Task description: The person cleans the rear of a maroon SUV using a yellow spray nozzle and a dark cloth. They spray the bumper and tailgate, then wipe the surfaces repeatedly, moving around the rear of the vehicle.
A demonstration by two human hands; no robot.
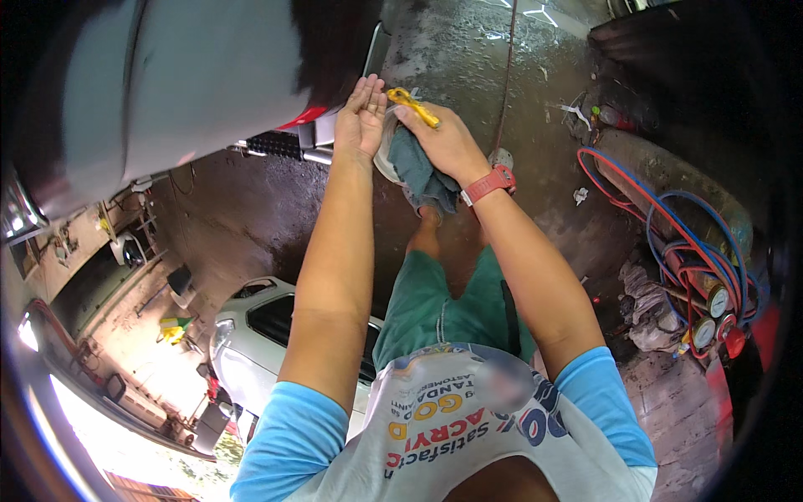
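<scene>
My left hand (361, 117) is raised beside the corner of a dark, glossy vehicle body (217, 67), with its fingers stretched out and nothing seen in them. Whether its fingertips touch the panel, I cannot tell. My right hand (443, 142), with a red watch at the wrist, is closed on a slim yellow tool (414, 107) whose exact kind is unclear. The tool's far end points toward my left fingers. A blue-grey cloth (416, 167) hangs under my right hand; whether my fingers hold it too is hidden. Behind the cloth shows part of a round whitish container (385, 155).
Red and blue hoses with gauges (711, 301) lie at the right beside a long rusty cylinder (677, 180). A thin hose (508, 75) crosses the wet floor ahead. At the lower left stands a white car (263, 326). A chrome step-like bar (280, 145) juts below the vehicle.
</scene>
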